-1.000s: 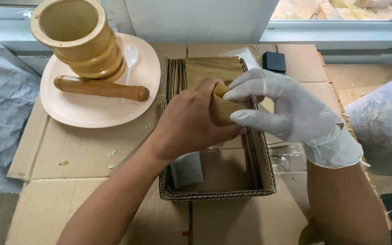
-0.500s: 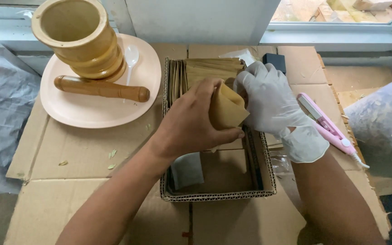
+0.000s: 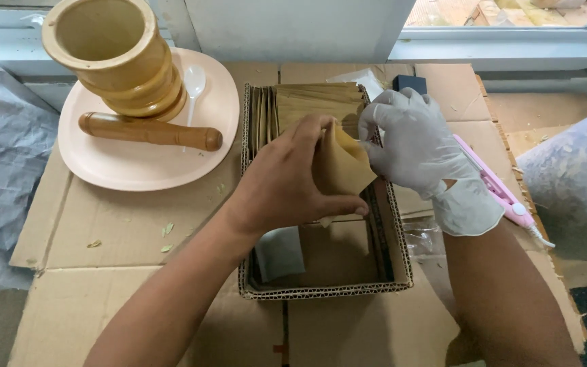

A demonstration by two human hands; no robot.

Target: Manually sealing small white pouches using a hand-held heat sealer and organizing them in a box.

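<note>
Brown paper pouch (image 3: 341,166) is small, flat and tan, with one corner pointing down, and it is held over the open cardboard box (image 3: 324,289). The bare left hand (image 3: 287,183) grips it, thumb below and fingers curled on top. The right hand (image 3: 412,146), in a white glove, pinches the upper edge of the same pouch with its fingertips. Inside the box, at the far end, a row of similar brown pouches (image 3: 317,102) stands on edge; they are too tightly packed to count. One grey-green flat packet (image 3: 280,251) lies on the box floor near the front.

To the left, one peach plate (image 3: 144,173) carries one wooden mortar (image 3: 113,58), one wooden pestle (image 3: 147,130) lying on its side, and one white plastic spoon (image 3: 193,85). One pink handheld tool (image 3: 501,190) lies just right of the gloved hand. One clear plastic bag of dried leaves (image 3: 572,183) sits at the right edge. All rests on flattened cardboard sheets (image 3: 123,234).
</note>
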